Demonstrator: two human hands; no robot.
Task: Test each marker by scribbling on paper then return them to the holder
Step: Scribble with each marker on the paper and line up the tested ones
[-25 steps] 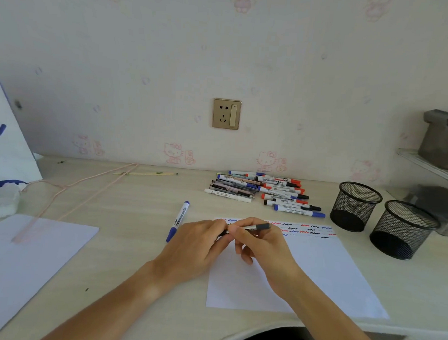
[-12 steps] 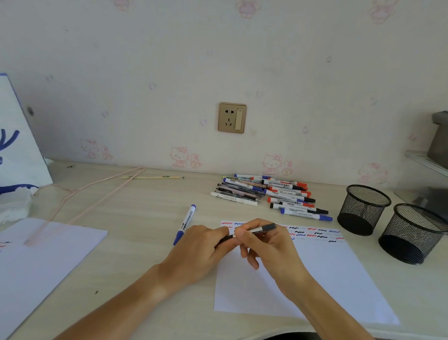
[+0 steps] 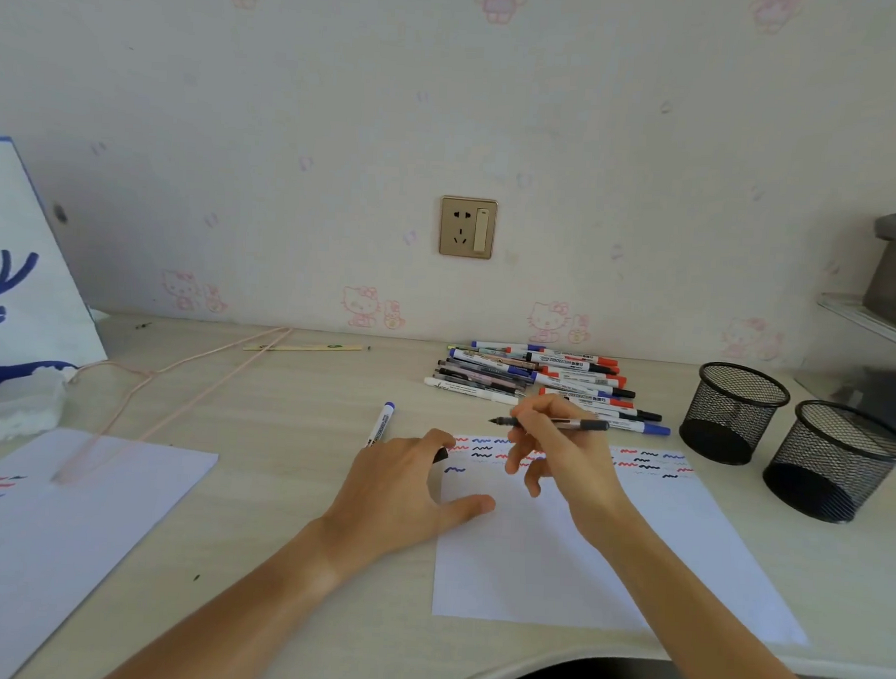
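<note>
My right hand (image 3: pixel 564 454) pinches a thin black pen (image 3: pixel 583 424) above the top of the white paper (image 3: pixel 539 553), its bare tip pointing left. My left hand (image 3: pixel 403 483) rests at the paper's left edge with its thumb on the sheet, and its curled fingers hold the pen's black cap (image 3: pixel 440 455). Rows of red, blue and black scribbles run along the paper's top. A pile of markers (image 3: pixel 542 376) lies behind it. Two black mesh holders (image 3: pixel 736 403) (image 3: pixel 836 459) stand at the right.
A blue-capped marker (image 3: pixel 380 422) lies alone left of the paper. A second scribbled sheet (image 3: pixel 68 518) lies at the front left, with a pink hanger (image 3: pixel 177 373) and a white bag (image 3: pixel 17 289) behind it. A shelf (image 3: pixel 873 322) juts out at the right.
My hands have pulled apart: the cap came off in my left hand, and my right hand lifted the pen up and to the right, its tip now bare.
</note>
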